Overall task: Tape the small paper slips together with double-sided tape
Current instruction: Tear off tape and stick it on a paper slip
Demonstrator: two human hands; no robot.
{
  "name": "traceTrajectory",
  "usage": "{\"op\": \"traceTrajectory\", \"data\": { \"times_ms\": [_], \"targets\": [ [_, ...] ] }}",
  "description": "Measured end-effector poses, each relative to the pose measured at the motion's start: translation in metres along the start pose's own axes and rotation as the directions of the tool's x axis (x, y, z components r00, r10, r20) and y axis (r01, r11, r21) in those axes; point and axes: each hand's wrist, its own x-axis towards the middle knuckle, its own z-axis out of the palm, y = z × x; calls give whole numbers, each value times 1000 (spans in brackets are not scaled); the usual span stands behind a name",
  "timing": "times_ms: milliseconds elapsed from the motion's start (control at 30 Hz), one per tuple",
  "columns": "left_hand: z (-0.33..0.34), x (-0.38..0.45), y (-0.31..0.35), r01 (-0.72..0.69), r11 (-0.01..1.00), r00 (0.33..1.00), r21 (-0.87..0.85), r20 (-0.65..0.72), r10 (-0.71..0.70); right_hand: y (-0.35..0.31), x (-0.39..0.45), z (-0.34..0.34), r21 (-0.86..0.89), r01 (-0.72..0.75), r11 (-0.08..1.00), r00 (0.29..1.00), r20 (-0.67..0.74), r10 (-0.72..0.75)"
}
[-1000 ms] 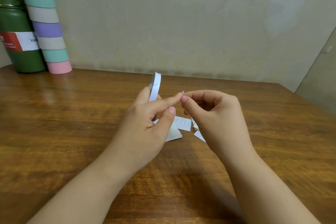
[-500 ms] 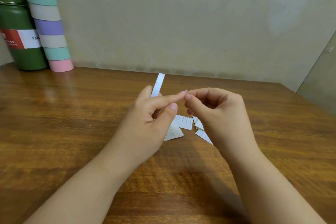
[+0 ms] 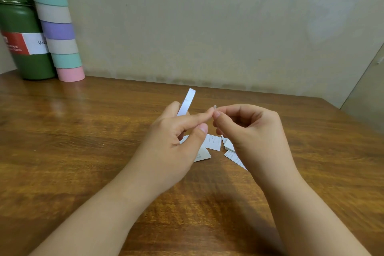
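- Tape strip: narrow, white, standing up from the left hand; judged featherlight, limp, tacky once peeled. Best held by its edges.
- Tiny white scrap: pinched where both hands' fingertips meet; likely backing or a tape end, too small to tell.
- Right hand: fingers curled, thumb and forefinger closed on the scrap.
- Paper slips: printed, thin, easily creased; scattered on the table beneath the hands.
- Striped tube, green container: far left, well apart.

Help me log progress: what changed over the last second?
The white strip in the left hand went from curled at its top to straight, leaning right. The right hand still pinches a tiny bit at the left fingertip. The slips stay on the table; nothing was let go.
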Motion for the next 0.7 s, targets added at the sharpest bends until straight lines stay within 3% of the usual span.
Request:
{"op": "traceTrajectory", "data": {
  "times_ms": [433, 700],
  "targets": [
    [-2, 0, 6, 41, 992, 999, -117, 26, -39, -1, 0, 0, -5, -3, 1000, 1000, -5, 3],
    [-1, 0, 1, 10, 999, 1000, -42, 27, -9, -1, 0, -1, -35, -7, 999, 1000, -15, 6]
  ]
}}
